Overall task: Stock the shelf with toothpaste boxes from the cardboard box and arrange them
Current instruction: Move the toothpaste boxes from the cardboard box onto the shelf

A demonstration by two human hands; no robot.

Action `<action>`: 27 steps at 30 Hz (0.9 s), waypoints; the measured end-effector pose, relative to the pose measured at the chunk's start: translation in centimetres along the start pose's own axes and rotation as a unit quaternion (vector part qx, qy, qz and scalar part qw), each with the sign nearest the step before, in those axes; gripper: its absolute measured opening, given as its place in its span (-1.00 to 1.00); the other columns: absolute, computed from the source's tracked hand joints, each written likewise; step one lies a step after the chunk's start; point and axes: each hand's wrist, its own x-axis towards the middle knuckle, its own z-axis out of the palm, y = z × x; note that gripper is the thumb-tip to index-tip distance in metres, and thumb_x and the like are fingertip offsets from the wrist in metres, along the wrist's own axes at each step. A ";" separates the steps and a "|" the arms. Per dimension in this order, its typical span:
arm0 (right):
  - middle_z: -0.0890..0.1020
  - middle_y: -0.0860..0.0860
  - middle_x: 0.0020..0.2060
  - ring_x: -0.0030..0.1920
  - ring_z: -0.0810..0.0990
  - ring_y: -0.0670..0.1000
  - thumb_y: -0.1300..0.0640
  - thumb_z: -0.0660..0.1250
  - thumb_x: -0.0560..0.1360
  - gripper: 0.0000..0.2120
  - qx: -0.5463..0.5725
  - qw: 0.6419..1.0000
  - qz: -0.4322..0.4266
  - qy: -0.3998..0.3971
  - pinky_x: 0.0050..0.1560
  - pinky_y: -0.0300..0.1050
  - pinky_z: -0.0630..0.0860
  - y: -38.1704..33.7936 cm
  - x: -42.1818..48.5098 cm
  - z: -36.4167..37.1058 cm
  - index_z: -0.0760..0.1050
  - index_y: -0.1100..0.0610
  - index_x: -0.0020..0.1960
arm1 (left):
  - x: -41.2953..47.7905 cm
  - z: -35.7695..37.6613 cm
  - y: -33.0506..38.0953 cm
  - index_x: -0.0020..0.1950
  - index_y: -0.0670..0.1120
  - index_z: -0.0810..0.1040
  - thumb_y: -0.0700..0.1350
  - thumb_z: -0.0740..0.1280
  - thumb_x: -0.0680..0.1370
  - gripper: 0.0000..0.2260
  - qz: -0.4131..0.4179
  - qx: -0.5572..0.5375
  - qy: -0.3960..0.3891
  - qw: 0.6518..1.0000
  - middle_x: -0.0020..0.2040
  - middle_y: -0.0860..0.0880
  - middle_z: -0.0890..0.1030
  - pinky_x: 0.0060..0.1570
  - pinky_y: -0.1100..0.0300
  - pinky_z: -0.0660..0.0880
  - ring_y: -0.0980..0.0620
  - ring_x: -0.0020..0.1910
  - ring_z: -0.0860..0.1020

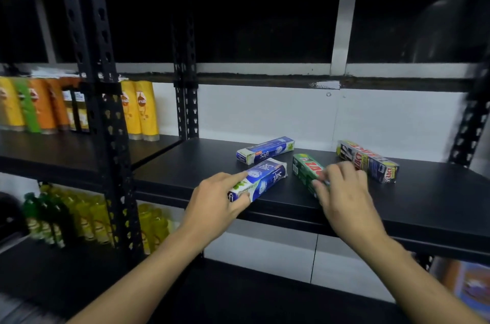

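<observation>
Several toothpaste boxes lie on the black shelf (413,207). My left hand (217,204) grips the near end of a blue and white toothpaste box (267,178), thumb under it and forefinger along its top. My right hand (342,191) holds the near end of a green toothpaste box (305,167) with curled fingers. Another blue and white box (265,150) lies behind them, slanted. A silver, red and yellow box (368,160) lies at the right, apart from my hands. The cardboard box is out of view.
A black perforated upright post (106,111) stands left of the shelf, another post (187,85) at the back. Yellow and orange bottles (140,111) fill the left shelf, with yellow and green bottles (87,220) on the level below. A white wall backs the shelf.
</observation>
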 end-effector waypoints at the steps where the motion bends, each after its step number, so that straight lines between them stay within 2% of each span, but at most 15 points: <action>1: 0.41 0.07 -0.06 -0.14 0.32 0.13 0.07 0.36 0.53 -0.83 -0.011 0.999 0.004 -0.030 -0.10 0.10 0.40 0.0 0.0 0.3 0.42 0.13 -0.02 | 0.0 -0.2 -0.2 0.39 0.11 0.52 0.08 0.35 0.53 -0.59 -0.001 0.000 0.002 1.000 0.16 0.10 0.61 -0.12 0.35 0.46 0.20 0.05 0.52; 5: 0.49 0.12 -0.02 -0.07 0.45 0.24 0.07 0.37 0.52 -0.84 0.027 0.993 0.049 -0.100 -0.02 0.08 0.40 -1.0 1.9 0.6 0.50 0.16 -0.01 | -0.4 -1.8 -1.6 0.33 0.11 0.57 0.12 0.26 0.47 -0.56 0.002 0.021 0.028 0.999 0.13 0.10 0.63 -0.06 0.22 0.53 0.20 0.04 0.54; 9: 0.58 0.14 0.11 0.09 0.51 0.23 -0.02 0.30 0.51 -0.68 0.015 0.978 0.066 -0.198 0.12 0.02 0.44 -2.4 3.6 1.6 0.54 0.12 0.19 | -0.5 -4.1 -4.0 0.31 0.06 0.60 0.09 0.26 0.47 -0.57 0.000 0.057 0.055 0.997 0.15 0.07 0.64 -0.04 0.19 0.55 0.20 0.07 0.54; 11: 0.60 0.13 0.06 0.08 0.49 0.22 -0.01 0.27 0.44 -0.63 0.030 0.966 0.086 -0.242 0.03 0.01 0.48 -3.1 4.0 2.2 0.50 0.06 0.21 | -0.5 -5.1 -5.4 0.29 0.04 0.61 0.09 0.27 0.47 -0.58 -0.012 0.076 0.070 0.995 0.15 0.05 0.65 -0.04 0.17 0.55 0.15 0.08 0.56; 13: 0.59 0.14 -0.10 0.01 0.45 0.23 0.04 0.26 0.40 -0.72 0.040 0.956 0.107 -0.272 -0.12 -0.02 0.43 -3.5 4.5 2.8 0.45 0.04 0.10 | -0.4 -5.8 -6.9 0.29 0.03 0.62 0.09 0.29 0.48 -0.59 -0.029 0.095 0.084 0.991 0.16 0.03 0.64 -0.04 0.16 0.54 0.13 0.09 0.56; 15: 0.58 0.15 -0.10 -0.01 0.45 0.26 0.07 0.26 0.41 -0.79 0.033 0.955 0.114 -0.271 -0.13 -0.03 0.41 -3.5 5.1 3.6 0.44 0.07 0.03 | -0.1 -6.0 -8.3 0.31 0.01 0.60 0.07 0.34 0.51 -0.61 -0.049 0.111 0.089 0.989 0.18 0.02 0.63 -0.03 0.13 0.53 0.10 0.13 0.55; 17: 0.58 0.15 0.02 0.00 0.47 0.27 0.07 0.26 0.43 -0.77 0.026 0.957 0.113 -0.265 -0.05 0.00 0.44 -3.3 5.7 4.7 0.46 0.09 0.07 | 0.5 -5.9 -9.5 0.34 0.02 0.58 0.06 0.32 0.52 -0.61 -0.073 0.129 0.081 0.986 0.22 0.01 0.61 -0.01 0.09 0.50 0.05 0.16 0.54; 20: 0.50 0.15 0.29 0.16 0.47 0.31 0.07 0.26 0.49 -0.56 -0.001 0.953 0.115 -0.281 0.20 0.05 0.44 -2.7 6.6 6.1 0.42 0.13 0.35 | 2.0 -5.5 -10.6 0.38 0.03 0.53 0.07 0.26 0.55 -0.59 -0.103 0.155 0.055 0.981 0.23 0.00 0.59 0.02 0.08 0.47 -0.02 0.16 0.54; 22: 0.43 0.10 0.41 0.29 0.44 0.29 0.09 0.29 0.50 -0.47 0.005 0.952 0.125 -0.280 0.31 0.03 0.40 -2.3 7.3 6.5 0.36 0.09 0.46 | 3.4 -5.2 -11.1 0.39 0.01 0.52 0.06 0.25 0.56 -0.59 -0.112 0.176 0.038 0.977 0.20 -0.04 0.60 0.00 0.04 0.51 -0.08 0.13 0.55; 27: 0.46 0.06 0.41 0.34 0.45 0.22 0.14 0.35 0.48 -0.47 0.025 0.955 0.139 -0.261 0.30 -0.03 0.38 -1.2 8.2 7.2 0.40 0.05 0.44 | 6.8 -3.7 -12.8 0.36 -0.05 0.50 0.05 0.24 0.57 -0.61 -0.133 0.228 -0.001 0.965 0.07 -0.14 0.60 -0.08 -0.03 0.54 -0.20 0.03 0.56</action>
